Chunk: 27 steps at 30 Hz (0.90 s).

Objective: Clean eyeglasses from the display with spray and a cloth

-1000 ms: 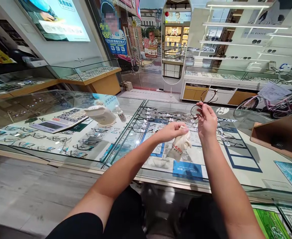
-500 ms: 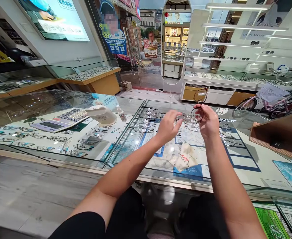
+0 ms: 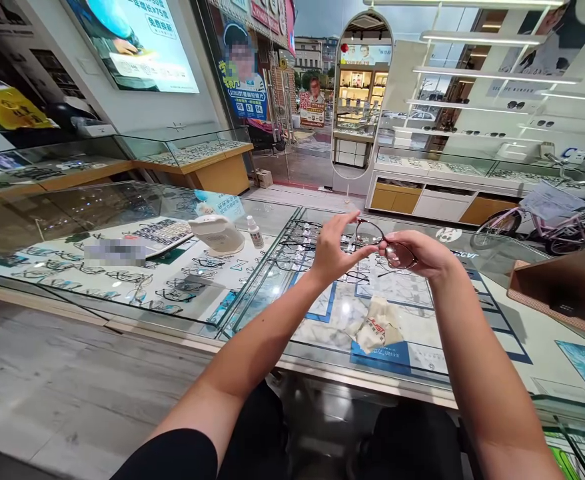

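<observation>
A pair of round, thin dark-framed eyeglasses [image 3: 370, 233] is held tilted above the glass counter. My right hand [image 3: 422, 253] grips the frame around its middle, fingers and thumb closed by the right-hand lens. From the other side, my left hand [image 3: 333, 248] has its fingertips at the outer rim and its thumb along the lower edge of the left-hand lens. Below them a crumpled cream cloth with red print [image 3: 378, 325] lies on the counter, partly over a blue card [image 3: 382, 356].
Rows of eyeglasses fill the glass display case [image 3: 222, 327]. On the left stand a calculator [image 3: 165, 230], a white device [image 3: 216, 233] and a small spray bottle [image 3: 254, 232]. A brown wooden stand [image 3: 562, 287] is at the right, an oval mirror [image 3: 362, 93] beyond the counter.
The eyeglasses have turned from upright to a more level tilt and come lower. My left hand, apart from them before, now touches the frame. The view has shifted slightly.
</observation>
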Tool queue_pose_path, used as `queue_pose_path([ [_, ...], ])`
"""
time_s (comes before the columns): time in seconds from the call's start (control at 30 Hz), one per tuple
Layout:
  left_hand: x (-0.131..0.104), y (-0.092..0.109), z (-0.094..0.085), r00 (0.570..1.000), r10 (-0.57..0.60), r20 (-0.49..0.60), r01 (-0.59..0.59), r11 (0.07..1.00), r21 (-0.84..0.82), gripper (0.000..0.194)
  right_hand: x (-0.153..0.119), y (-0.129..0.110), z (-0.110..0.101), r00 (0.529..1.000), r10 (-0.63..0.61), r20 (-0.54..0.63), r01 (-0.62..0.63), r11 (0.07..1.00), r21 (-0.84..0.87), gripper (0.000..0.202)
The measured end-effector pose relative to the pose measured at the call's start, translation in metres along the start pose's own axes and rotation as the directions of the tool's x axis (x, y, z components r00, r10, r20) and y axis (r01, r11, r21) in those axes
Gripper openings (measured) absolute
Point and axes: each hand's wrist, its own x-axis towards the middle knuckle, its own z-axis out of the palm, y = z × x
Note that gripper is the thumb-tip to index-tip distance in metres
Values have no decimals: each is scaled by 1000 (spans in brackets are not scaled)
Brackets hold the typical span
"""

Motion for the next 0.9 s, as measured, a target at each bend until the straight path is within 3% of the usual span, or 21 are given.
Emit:
queue_pose_path([
  [0.2,1,3,0,997,-81,7,81,995,-54,67,0,10,-2,1000,-1,-1,2,999,40,32],
  [0.27,0,5,-1,993,-120,-11,119,990,-70,66,-5,11,-1,993,-107,-44,107,994,-1,40],
  [0.33,0,6,-1,985,-161,-69,157,986,-63,65,-11,12,1,954,-286,-85,277,955,-110,50],
  [0.43,9,8,-3,959,-180,-217,187,982,9,65,-16,10,9,821,-553,-141,492,811,-317,59],
  [0.57,43,17,-5,926,-104,-364,139,988,72,62,-18,-6,27,603,-769,-213,582,606,-542,72],
  [0.7,87,43,-9,909,-47,-413,45,999,-14,60,-27,-40,43,458,-871,-177,601,450,-661,71],
  [0.83,111,71,-16,900,18,-435,-23,1000,-7,65,-43,-62,52,266,-944,-196,593,321,-739,65],
  [0.9,113,78,-18,893,23,-449,-30,1000,-8,66,-50,-64,56,228,-955,-190,588,290,-755,62],
])
